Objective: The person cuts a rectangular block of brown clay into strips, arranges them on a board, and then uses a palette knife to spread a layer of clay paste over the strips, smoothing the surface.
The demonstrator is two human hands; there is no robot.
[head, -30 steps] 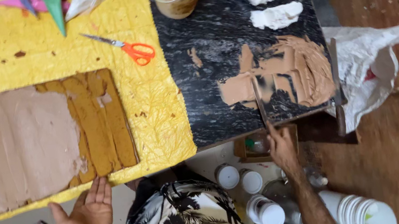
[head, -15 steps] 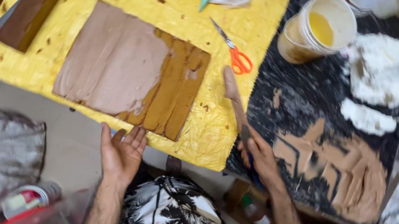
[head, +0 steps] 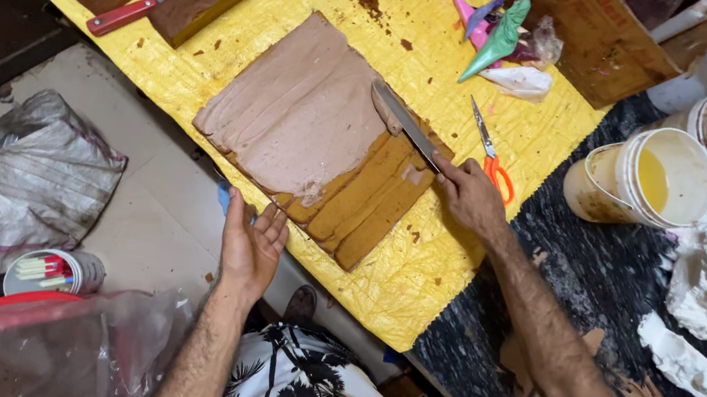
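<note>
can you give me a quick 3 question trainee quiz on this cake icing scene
1. True or false: the right hand holds a long spatula whose blade lies on the brown icing of the flat cake.
2. Which lies just right of the spatula on the yellow sheet? A) a red-handled knife B) orange-handled scissors C) a white tub
3. Fill in: the left hand rests open at the table edge, near the cake's ____ corner.

Key:
1. True
2. B
3. Near-left; the part there by the fingers is bare of icing.
</note>
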